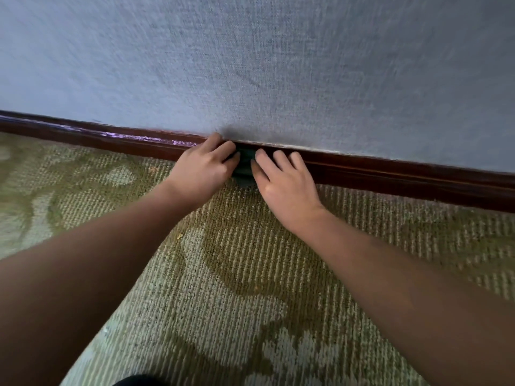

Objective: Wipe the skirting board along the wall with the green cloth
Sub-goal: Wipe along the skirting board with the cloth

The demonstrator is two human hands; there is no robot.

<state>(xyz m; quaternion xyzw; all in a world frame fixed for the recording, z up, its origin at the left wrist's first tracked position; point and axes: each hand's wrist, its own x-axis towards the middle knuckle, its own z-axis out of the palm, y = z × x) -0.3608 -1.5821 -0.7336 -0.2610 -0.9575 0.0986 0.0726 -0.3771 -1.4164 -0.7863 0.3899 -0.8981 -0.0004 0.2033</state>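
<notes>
From the head camera, you have the green cloth pinned against the skirting board, right where the board meets the wall, roughly mid-frame. Your left hand has its fingers curled over the cloth's left edge, gripping it. Your right hand lies flatter: its fingers are fairly straight and spread, with the first finger on the cloth and the others resting on the board itself.

To do this stroke well, press the cloth flat on the board's face and let its upper fold ride the top ledge, where dust most likely gathers (the pale streaks further left suggest that stretch needs care). Slide along the board, not across it, and lift clear of the carpet so lint isn't dragged up.

The board's long axis runs from upper left down to lower right in this view, along the foot of the wall. The cloth is bunched and mostly hidden between your hands, so its own long axis cannot be told.
</notes>
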